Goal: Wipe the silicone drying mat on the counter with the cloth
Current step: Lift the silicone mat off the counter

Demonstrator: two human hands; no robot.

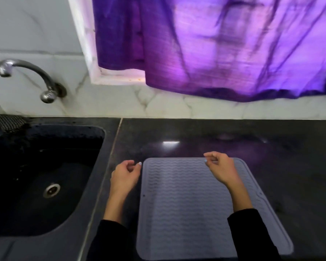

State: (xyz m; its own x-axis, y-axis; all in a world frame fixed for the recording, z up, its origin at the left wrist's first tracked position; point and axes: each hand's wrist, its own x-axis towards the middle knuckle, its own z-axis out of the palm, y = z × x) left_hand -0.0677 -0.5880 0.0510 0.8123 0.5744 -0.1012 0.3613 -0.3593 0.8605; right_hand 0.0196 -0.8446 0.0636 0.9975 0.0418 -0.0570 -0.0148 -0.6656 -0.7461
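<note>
Flat on the dark counter (pixel 271 147), just right of the sink (pixel 45 176), lies the silicone drying mat (pixel 186 213), grey, ridged in wavy lines, with a raised rim. It looks light, floppy and grippy, so it will probably cling to the stone under a wipe yet buckle if pushed hard from one edge; pinning a corner or the rim seems the best hold. The left hand (pixel 125 177) hovers beside the mat's far-left corner, fingers loosely curled, holding nothing. The right hand (pixel 221 169) hangs over the far edge, thumb and fingers half-curled, also empty. No wiping cloth is in either hand (a checked rag (pixel 9 122) sits behind the sink).
</note>
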